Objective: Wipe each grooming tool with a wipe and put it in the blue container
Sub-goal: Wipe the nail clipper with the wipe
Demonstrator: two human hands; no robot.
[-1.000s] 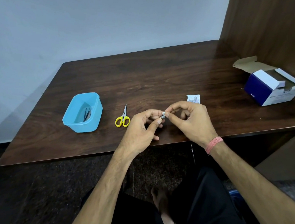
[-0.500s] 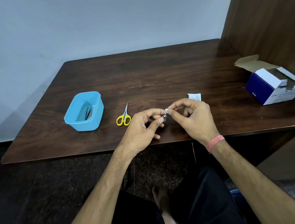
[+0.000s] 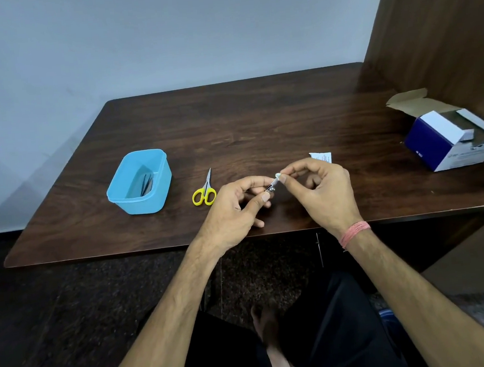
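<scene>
Near the table's left edge sits the blue plastic container [image 3: 139, 182], then yellow-handled scissors [image 3: 204, 190]. By the front edge, your left hand [image 3: 231, 210] pinches a small shiny metal nail clipper [image 3: 272, 185]; your right hand [image 3: 321, 189] pinches a little white wipe [image 3: 278, 176] on its tip. You are wiping. Next, I think, it goes in the container.

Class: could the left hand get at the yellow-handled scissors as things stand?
Probably not right away: the left hand grips a small metal tool. The scissors lie just beside it on the table, nothing between.
</scene>
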